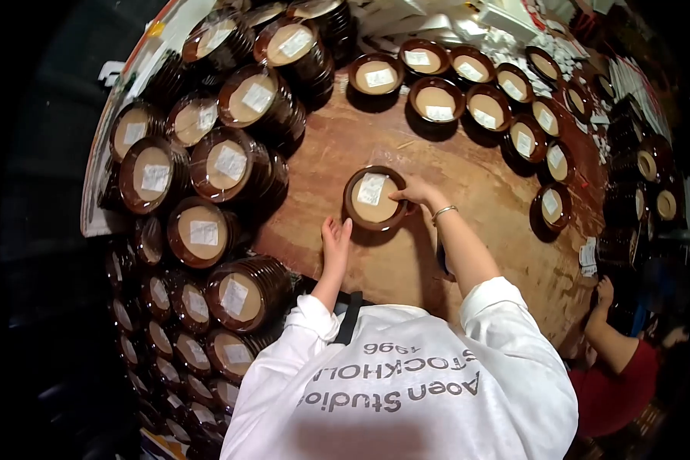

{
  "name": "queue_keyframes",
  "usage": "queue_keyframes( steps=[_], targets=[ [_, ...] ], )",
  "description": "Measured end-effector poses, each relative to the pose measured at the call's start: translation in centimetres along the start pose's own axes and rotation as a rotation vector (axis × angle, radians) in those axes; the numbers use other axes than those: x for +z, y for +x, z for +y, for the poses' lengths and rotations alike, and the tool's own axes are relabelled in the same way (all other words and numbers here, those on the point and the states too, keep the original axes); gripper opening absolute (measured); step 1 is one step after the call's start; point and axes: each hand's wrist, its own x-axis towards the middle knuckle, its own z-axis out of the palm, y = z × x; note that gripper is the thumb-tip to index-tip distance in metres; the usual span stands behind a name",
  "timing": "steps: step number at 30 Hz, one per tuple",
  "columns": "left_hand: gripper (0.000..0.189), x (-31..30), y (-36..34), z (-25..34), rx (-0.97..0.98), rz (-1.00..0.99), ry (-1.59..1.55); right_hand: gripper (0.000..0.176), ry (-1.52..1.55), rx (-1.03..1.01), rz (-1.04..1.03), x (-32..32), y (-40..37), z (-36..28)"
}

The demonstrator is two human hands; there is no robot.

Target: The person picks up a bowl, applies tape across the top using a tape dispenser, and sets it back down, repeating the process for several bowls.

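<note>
A round brown glazed dish (376, 210) with a beige centre is in front of me on the wooden table. A white printed label (372, 188) lies on its beige middle. My right hand (422, 195) grips the dish at its right side, thumb over the beige centre and fingers at the outer rim. At the lower left edge, my left hand (336, 239) has its fingers stretched out and apart, fingertips right by the rim.
Tall stacks of similar labelled dishes (230, 165) line the left side. Single labelled dishes (439, 103) stand in a curve at the back and right. White foam pieces (514, 65) lie behind them. A person in a red top (621, 391) works at the right, near a label stack (588, 257).
</note>
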Motion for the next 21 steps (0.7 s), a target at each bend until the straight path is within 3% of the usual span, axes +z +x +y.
queue_keyframes(
  steps=[1,4,6,8,10,12,13,14,16,17,19,21],
  targets=[
    [0.059,-0.2,0.6,-0.1,-0.065,0.051,0.019,0.03,-0.1,0.142,-0.109,0.9,1.6,0.4],
    [0.064,-1.3,1.6,-2.4,-0.141,0.104,0.068,0.03,-0.03,0.236,-0.26,4.4,2.3,1.6],
    [0.062,-1.7,1.0,-3.3,-0.126,0.043,0.101,0.03,-0.142,0.227,-0.295,5.3,1.4,2.6],
    [0.06,-1.8,0.6,-4.0,-0.165,0.063,0.126,0.038,-0.014,0.108,-0.258,5.9,1.3,5.0],
    [0.061,-1.6,0.7,-5.9,-0.242,0.113,0.002,0.045,-0.131,0.147,-0.225,6.1,-0.5,4.4],
    [0.061,-1.1,1.7,-6.9,-0.222,0.144,0.034,0.051,0.007,-0.053,0.114,7.2,-0.3,8.1],
    [0.061,-1.0,1.8,-6.8,-0.228,0.157,-0.009,0.05,0.226,0.041,0.142,6.9,-3.8,4.6],
    [0.06,-0.9,1.7,-6.7,-0.233,0.171,-0.052,0.05,0.23,0.055,0.155,7.0,-4.9,5.9],
    [0.06,-0.7,1.7,-6.7,-0.217,0.177,-0.032,0.044,0.225,-0.078,0.485,6.7,-7.0,8.5],
    [0.059,-0.5,1.6,-6.5,-0.241,0.2,-0.027,0.044,0.23,-0.072,0.498,6.7,-8.6,9.5],
    [0.057,-0.2,1.4,-5.5,-0.271,0.239,-0.031,0.039,0.081,-0.019,0.762,6.8,-11.6,10.6],
    [0.058,0.3,1.3,-5.5,-0.267,0.249,-0.089,0.038,-0.026,-0.013,0.867,7.2,-12.6,12.4]
  ],
)
